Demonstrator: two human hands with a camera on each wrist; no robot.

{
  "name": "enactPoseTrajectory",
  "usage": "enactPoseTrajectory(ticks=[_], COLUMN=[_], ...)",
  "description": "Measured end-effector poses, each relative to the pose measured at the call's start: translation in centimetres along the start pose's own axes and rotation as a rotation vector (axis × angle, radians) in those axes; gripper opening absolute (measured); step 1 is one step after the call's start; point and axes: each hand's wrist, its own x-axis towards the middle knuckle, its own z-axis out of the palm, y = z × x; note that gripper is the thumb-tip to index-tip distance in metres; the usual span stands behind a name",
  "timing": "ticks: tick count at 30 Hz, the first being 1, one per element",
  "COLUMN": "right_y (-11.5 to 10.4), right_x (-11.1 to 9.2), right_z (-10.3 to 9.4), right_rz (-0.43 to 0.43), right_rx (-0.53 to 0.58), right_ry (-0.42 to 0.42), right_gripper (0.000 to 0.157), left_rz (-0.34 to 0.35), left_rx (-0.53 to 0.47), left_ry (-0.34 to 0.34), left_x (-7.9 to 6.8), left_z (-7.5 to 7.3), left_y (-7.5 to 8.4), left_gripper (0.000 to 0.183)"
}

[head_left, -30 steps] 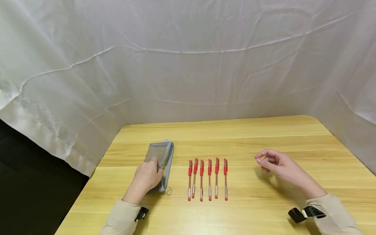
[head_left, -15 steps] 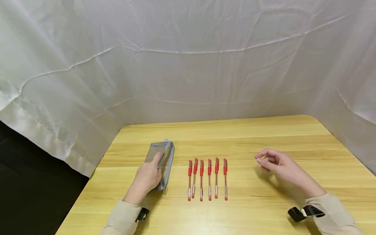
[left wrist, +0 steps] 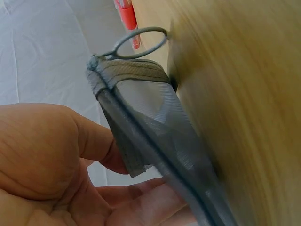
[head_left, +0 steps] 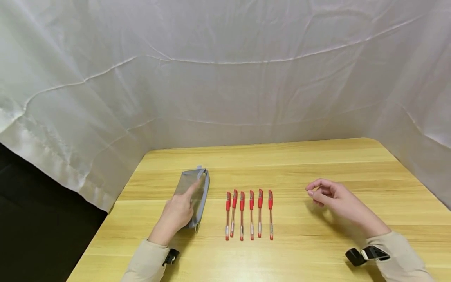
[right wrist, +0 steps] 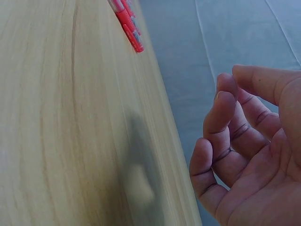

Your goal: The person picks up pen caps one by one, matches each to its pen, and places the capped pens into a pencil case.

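Observation:
My left hand point(head_left: 176, 209) grips a grey mesh zipper pouch point(head_left: 186, 182) on the left part of the table. Its index finger stretches along the pouch toward the far end. In the left wrist view the thumb lies against the pouch's edge flap point(left wrist: 123, 146), and the other fingers are partly hidden by the pouch. To the right of the pouch, several red-capped gel pens point(head_left: 242, 201) lie side by side in a row. My right hand point(head_left: 334, 199) hovers over the table to the right of the pens, fingers loosely curled, holding nothing.
A small ring point(left wrist: 141, 29) hangs from the near end of the pouch. The wooden table point(head_left: 289, 258) carries the pouch and pens. Pale curtains point(head_left: 225, 94) enclose its back and sides, and a dark area point(head_left: 31, 227) lies beyond the left edge.
The left index finger has straightened and reached farther along the pouch. The pouch's near end and its ring have shifted slightly left. My right hand and the pens have stayed put.

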Motion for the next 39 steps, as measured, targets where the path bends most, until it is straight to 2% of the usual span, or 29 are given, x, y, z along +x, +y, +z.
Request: enactPoseTrajectory(ticks=[3,7,8,13,16,19,25,32,35,39], right_y=[0.1,0.2,0.2,-0.4,-1.2,-2.3,-4.9,-7.5,-8.4,-9.5], right_x=[0.0,0.0,0.0,0.0,0.2,0.7,2.8,6.1,7.6,9.6], right_z=[0.0,0.0,0.0,0.4,1.1,1.9,4.1,7.3,9.0,11.1], right_rz=[0.001,0.003,0.004,0.015,0.026,0.021,0.0,-0.046,-0.013,0.084], right_rx=[0.002,-0.001,-0.001,0.002,-0.001,-0.019,-0.04,-0.122,-0.151,-0.174], right_ry=[-0.004,-0.01,-0.008,-0.02,-0.045,-0.069,-0.131,-0.23,-0.261,-0.283], right_gripper=[0.026,0.026,0.026,0.025,0.026,0.026,0.025,0.025,0.029,0.034], left_rz=[0.04,0.05,0.027,-0.026,-0.048,-0.043,-0.031,-0.036,-0.039,-0.058], left_rx=[0.02,0.04,0.036,0.053,0.039,0.034,0.064,-0.028,-0.042,-0.037], left_ry=[0.027,0.022,-0.003,-0.07,-0.086,-0.08,-0.079,-0.092,-0.088,-0.079], left_x=[0.0,0.0,0.0,0.3,0.6,0.9,0.8,1.4,1.4,1.4], left_z=[0.4,0.3,-0.1,-0.4,-0.5,-0.6,-0.8,-0.6,-0.4,-0.3], left_y=[-0.4,-0.4,0.1,0.2,0.1,-0.3,-0.8,-0.4,-0.4,-0.3], left_gripper=[0.083,0.079,0.072,0.055,0.05,0.045,0.042,0.061,0.062,0.057])
